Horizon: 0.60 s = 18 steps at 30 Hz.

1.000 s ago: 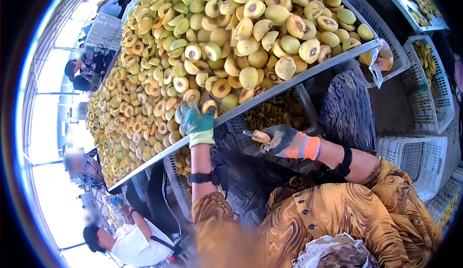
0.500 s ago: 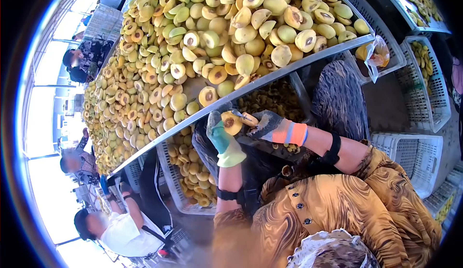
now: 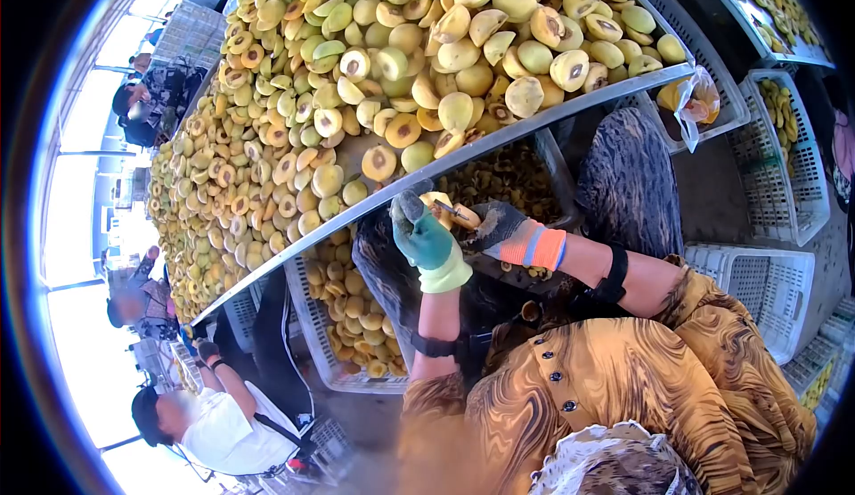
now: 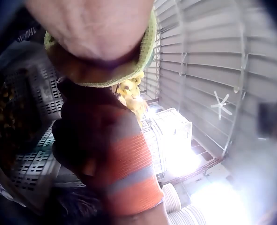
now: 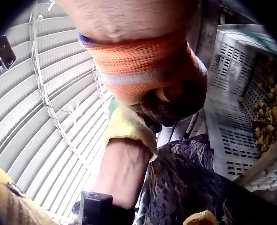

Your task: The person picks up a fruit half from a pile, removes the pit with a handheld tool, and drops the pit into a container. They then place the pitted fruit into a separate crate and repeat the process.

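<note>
In the head view my left hand (image 3: 426, 244), in a green glove with a pale yellow cuff, grips a yellow peach half (image 3: 435, 201) over the lap. My right hand (image 3: 500, 229), in a dark glove with an orange cuff, holds a small pitting knife (image 3: 465, 216) by its wooden handle, its metal end at the fruit. Both hands are close together below the metal rim (image 3: 534, 127) of a table heaped with peach halves (image 3: 378, 163). In the wrist views the gloves' cuffs (image 5: 133, 70) mostly hide the fruit and the tool.
Under the rim, a crate (image 3: 312, 343) holds peach halves, and another contains brownish scraps (image 3: 503, 174). White plastic crates (image 3: 766, 290) and a plastic bag (image 3: 690, 107) lie to the right. A person in a white shirt (image 3: 236, 437) works at the lower left.
My left hand has left the table's edge with a peach half and come down to the right hand. The fruit has turned since half a second ago, and the knife now meets it.
</note>
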Available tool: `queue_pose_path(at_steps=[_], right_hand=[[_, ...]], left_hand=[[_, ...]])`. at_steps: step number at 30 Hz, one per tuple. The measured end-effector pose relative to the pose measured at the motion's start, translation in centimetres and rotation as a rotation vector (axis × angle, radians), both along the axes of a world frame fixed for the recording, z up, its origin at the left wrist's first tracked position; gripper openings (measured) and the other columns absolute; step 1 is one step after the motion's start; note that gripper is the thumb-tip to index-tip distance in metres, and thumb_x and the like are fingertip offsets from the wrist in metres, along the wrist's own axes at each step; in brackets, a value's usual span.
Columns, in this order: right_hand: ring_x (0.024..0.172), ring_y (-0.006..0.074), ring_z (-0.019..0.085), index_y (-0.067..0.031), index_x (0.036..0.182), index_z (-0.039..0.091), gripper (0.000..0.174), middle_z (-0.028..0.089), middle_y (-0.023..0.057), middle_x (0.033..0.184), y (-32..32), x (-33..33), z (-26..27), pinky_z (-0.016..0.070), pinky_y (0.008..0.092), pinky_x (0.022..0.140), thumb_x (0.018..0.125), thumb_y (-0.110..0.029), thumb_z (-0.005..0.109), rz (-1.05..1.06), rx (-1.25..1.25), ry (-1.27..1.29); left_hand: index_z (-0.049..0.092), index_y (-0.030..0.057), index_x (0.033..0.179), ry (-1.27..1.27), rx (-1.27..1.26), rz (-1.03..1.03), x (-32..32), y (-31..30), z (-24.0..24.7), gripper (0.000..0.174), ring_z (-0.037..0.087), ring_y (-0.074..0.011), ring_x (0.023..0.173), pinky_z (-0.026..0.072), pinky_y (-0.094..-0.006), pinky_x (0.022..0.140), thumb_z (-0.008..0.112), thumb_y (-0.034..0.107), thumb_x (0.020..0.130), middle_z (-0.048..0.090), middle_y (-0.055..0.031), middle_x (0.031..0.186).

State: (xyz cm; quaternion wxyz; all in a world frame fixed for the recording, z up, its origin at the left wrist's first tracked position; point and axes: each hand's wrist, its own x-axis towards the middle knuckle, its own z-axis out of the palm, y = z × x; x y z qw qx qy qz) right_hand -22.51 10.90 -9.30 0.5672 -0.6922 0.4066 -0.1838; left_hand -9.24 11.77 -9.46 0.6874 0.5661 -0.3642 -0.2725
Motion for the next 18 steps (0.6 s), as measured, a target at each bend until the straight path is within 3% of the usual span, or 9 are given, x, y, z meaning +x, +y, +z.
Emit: queue_pose_path(at_steps=[2,6,9,11,12,15,16,18], right_hand=[[0.087,0.0365,0.064,-0.0084,0.103,0.065,0.035,0.067,0.0186,0.092,-0.1,0.1,-0.5,0.0497,0.0406,0.08,0.083,-0.036,0.06,0.001,0.086,-0.012],[0.088,0.0376,0.063,-0.0083,0.104,0.066,0.034,0.067,0.0208,0.094,-0.1,0.1,-1.6,0.0498,0.0404,0.079,0.084,-0.035,0.058,0.059,-0.036,0.01],[0.081,0.0356,0.061,-0.0067,0.101,0.064,0.028,0.065,0.0192,0.088,-0.1,0.4,-2.6,0.0497,0.038,0.07,0.085,-0.029,0.057,0.165,-0.204,0.013],[0.069,0.0304,0.058,-0.0049,0.097,0.06,0.018,0.062,0.0137,0.079,0.1,-0.7,-1.7,0.0478,0.0332,0.062,0.087,-0.02,0.057,0.236,-0.351,-0.119],[0.059,0.0241,0.055,-0.0047,0.096,0.06,0.018,0.06,0.0102,0.072,-0.3,-1.1,-1.9,0.0446,0.0306,0.054,0.087,-0.02,0.058,0.347,-0.075,-0.21],[0.043,0.0082,0.047,-0.0042,0.096,0.064,0.019,0.053,-0.0008,0.057,-0.4,-2.2,-0.9,0.0347,0.0236,0.04,0.085,-0.019,0.063,0.418,0.852,-0.519],[0.041,0.0029,0.044,-0.0037,0.096,0.066,0.017,0.05,-0.0057,0.054,0.1,-2.4,0.3,0.0305,0.0206,0.037,0.084,-0.016,0.064,0.384,1.125,-0.616],[0.041,0.0033,0.043,-0.003,0.095,0.065,0.017,0.049,-0.0056,0.054,0.4,-1.9,1.2,0.0302,0.0201,0.037,0.085,-0.016,0.063,0.436,1.104,-0.52]], left_hand=[[0.064,-0.001,0.099,-0.01,-0.043,0.016,-0.2,-0.1,-0.9,0.025,0.057,-0.0136,0.08,0.0453,-0.0268,0.073,0.05,0.02,0.099,0.063,-0.005,0.089],[0.061,-0.0054,0.094,-0.713,-0.099,0.131,-1.5,0.1,1.6,0.026,0.059,-0.0226,0.077,0.0471,-0.0302,0.073,0.051,0.018,0.098,0.062,-0.0136,0.087],[0.062,-0.0042,0.092,-0.493,0.019,0.066,-1.6,0.5,1.8,0.027,0.059,-0.0219,0.075,0.0474,-0.031,0.071,0.051,0.02,0.098,0.062,-0.0115,0.086],[0.063,-0.0034,0.089,-0.31,0.068,-0.032,-0.9,0.7,0.9,0.029,0.06,-0.0224,0.073,0.0493,-0.0322,0.07,0.051,0.022,0.098,0.064,-0.0117,0.084],[0.063,-0.003,0.088,-0.218,0.09,-0.079,-0.5,0.7,0.6,0.03,0.061,-0.0226,0.073,0.0502,-0.0328,0.069,0.051,0.023,0.098,0.064,-0.0118,0.083],[0.063,-0.001,0.086,0.671,0.254,-0.449,2.2,0.2,0.9,0.033,0.065,-0.024,0.069,0.0536,-0.0346,0.063,0.052,0.028,0.098,0.066,-0.0134,0.08],[0.063,0.0003,0.087,0.592,0.348,-0.575,3.2,0.3,1.3,0.036,0.066,-0.0261,0.064,0.0555,-0.0354,0.059,0.052,0.033,0.096,0.067,-0.0158,0.076],[0.063,0.0004,0.088,0.802,0.377,-0.569,1.7,1.1,3.5,0.039,0.066,-0.026,0.064,0.0553,-0.0341,0.059,0.053,0.038,0.095,0.067,-0.0159,0.076]])
